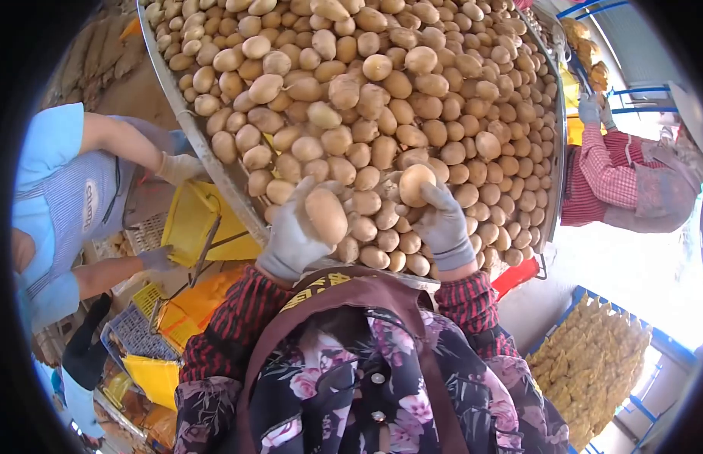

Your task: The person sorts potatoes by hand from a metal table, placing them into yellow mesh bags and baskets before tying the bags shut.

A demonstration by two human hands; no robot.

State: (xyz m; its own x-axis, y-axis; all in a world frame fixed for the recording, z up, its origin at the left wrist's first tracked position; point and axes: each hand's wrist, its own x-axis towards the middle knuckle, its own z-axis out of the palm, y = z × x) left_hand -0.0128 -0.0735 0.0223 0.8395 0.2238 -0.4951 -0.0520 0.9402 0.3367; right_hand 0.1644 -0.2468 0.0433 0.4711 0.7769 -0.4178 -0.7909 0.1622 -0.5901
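Observation:
A large tan, oval kiwifruit [326,216] lies in my left hand [293,234], with the gloved fingers curled around its left side. My right hand [444,227], also in a grey glove, grips a rounder, paler kiwifruit [417,185] between thumb and fingers. Both hands are over the near edge of a broad heap of kiwifruit [382,98]. The heap lies in a metal-rimmed sorting table [208,159]. Several loose fruits sit between my two hands.
To the left, a person [87,197] in blue holds a yellow crate [200,227] against the table's side. More crates [143,333] stand below it. Across on the right is another person [631,174] in checked sleeves. A blue-framed rack [594,363] stands at lower right.

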